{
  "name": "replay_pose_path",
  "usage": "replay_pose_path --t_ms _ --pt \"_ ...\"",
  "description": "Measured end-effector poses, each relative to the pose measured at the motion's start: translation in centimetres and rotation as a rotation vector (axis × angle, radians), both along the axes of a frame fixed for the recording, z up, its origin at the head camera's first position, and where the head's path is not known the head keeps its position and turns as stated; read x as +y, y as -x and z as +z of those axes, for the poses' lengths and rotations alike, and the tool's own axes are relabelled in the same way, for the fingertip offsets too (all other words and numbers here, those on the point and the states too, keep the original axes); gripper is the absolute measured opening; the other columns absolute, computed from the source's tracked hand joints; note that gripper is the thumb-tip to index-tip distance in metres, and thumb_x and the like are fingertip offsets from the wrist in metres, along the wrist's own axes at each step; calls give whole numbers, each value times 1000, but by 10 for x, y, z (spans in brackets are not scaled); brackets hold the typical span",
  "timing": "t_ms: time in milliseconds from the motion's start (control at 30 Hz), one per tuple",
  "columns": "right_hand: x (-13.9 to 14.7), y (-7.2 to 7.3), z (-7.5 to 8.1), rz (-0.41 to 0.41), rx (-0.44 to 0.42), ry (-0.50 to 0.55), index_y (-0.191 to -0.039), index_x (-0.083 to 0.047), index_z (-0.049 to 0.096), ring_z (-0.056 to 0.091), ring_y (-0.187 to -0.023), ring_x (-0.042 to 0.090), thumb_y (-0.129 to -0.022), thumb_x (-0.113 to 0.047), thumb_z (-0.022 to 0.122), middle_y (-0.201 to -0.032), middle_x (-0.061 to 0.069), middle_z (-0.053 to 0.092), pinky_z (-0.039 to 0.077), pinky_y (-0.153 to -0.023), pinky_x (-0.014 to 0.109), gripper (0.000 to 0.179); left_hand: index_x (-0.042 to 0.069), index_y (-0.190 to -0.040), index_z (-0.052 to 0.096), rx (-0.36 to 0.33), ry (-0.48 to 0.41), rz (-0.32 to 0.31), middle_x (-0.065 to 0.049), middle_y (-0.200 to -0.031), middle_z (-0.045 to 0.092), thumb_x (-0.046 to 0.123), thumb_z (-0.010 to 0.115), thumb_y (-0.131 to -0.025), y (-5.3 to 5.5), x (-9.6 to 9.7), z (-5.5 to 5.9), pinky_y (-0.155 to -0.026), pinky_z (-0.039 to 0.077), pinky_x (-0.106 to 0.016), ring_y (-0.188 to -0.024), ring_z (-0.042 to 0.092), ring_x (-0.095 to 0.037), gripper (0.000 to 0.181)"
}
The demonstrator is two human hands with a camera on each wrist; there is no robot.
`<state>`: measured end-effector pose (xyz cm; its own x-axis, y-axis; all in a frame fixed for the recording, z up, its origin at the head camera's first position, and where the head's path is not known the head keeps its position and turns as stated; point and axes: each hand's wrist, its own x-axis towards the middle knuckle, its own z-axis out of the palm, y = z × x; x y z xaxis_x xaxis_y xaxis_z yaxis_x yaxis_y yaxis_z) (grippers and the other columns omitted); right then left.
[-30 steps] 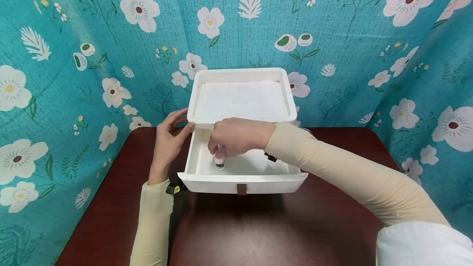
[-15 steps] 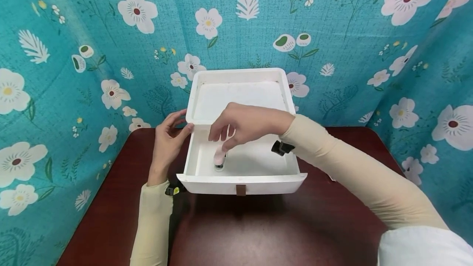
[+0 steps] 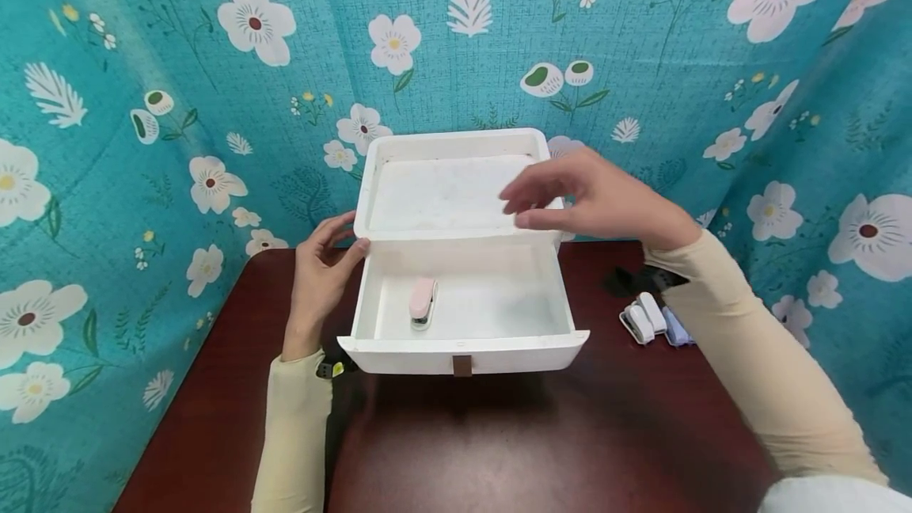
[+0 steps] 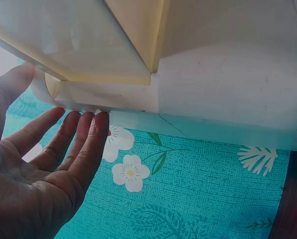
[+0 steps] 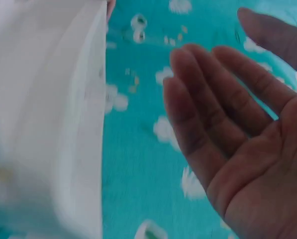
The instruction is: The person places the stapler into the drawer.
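Observation:
A small pink stapler point(image 3: 423, 299) lies in the left part of the pulled-out white drawer point(image 3: 463, 359). My left hand point(image 3: 321, 279) rests at the left side of the white drawer unit point(image 3: 362, 212). In the left wrist view, the extended fingers point(image 4: 91, 144) touch the unit's side, with the thumb near its front edge. My right hand point(image 3: 591, 196) is in the air over the unit's right side, holding nothing. Its fingers are spread loosely from the thumb, and the right wrist view shows the bare palm point(image 5: 257, 184).
On the dark red table point(image 3: 463, 450), right of the drawer, sit small white staplers point(image 3: 644, 317) and a lavender one point(image 3: 677, 328), partly behind the right sleeve. The unit's top is a shallow tray with a raised rim point(image 3: 456, 145). A teal floral curtain point(image 3: 442, 85) surrounds the table.
My right hand has let go of the pink stapler, leaving it in the drawer, then risen up and to the right. The white and lavender staplers have come into view. My left hand stays put.

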<state>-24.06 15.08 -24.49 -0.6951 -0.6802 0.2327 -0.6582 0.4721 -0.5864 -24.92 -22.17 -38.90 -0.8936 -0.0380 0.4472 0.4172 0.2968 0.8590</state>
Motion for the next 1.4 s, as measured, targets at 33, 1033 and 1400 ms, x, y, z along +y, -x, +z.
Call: replay_pose_path --t_ms 33,1033,1400 --pt "9 -1 -6 -43 1 8 -122 -12 76 73 -97 6 -97 -14 75 -113 5 79 61 -88 23 25 12 -142 65 0 0 0 -10 -140 66 18 75 -98 0 0 0 -89 59 -15 -118 68 -12 45" --pt "148 -27 -205 -650 -3 -104 -115 0 76 71 -77 20 -91 -18 81 -98 17 79 53 -59 22 31 10 -142 65 -5 -16 -8 -13 -139 65 15 73 -99 0 0 0 -90 59 -14 -116 68 -6 44" --pt "159 -37 -230 -745 -36 -166 -108 3 76 71 -79 23 -89 -15 80 -90 16 79 51 -60 25 26 11 -142 65 -2 0 0 -12 -139 66 16 74 -98 -2 1 0 -89 60 -15 -116 68 -7 45"
